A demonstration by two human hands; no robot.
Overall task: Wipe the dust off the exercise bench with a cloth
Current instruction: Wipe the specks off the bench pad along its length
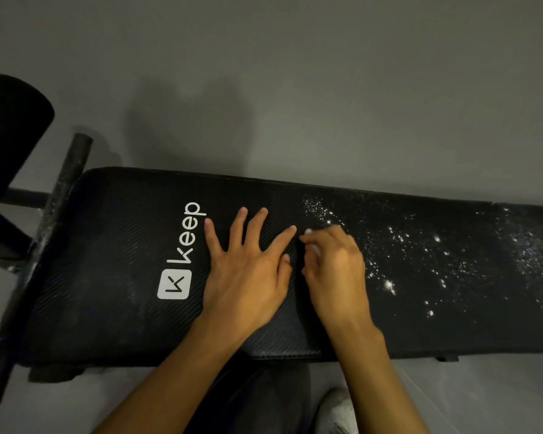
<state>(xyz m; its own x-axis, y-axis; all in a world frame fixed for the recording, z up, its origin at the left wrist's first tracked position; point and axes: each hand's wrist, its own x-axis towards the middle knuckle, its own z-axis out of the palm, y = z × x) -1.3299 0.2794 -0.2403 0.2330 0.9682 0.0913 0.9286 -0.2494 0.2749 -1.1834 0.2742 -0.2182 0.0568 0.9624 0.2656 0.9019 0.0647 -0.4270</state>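
Mostly hidden beneath the curled right hand [333, 267] at frame centre, the white cloth [308, 232] shows only as slivers by its fingers. Alongside, the left hand [248, 270] lies flat, fingers spread, on the black exercise bench [107, 245], whose right end, speckled with dust [420, 252], is cut off.

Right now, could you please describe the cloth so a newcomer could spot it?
On the black bench, look right of the Keep logo to the right hand. The cloth is the small white wad in its grip, solid unlike the scattered dust.
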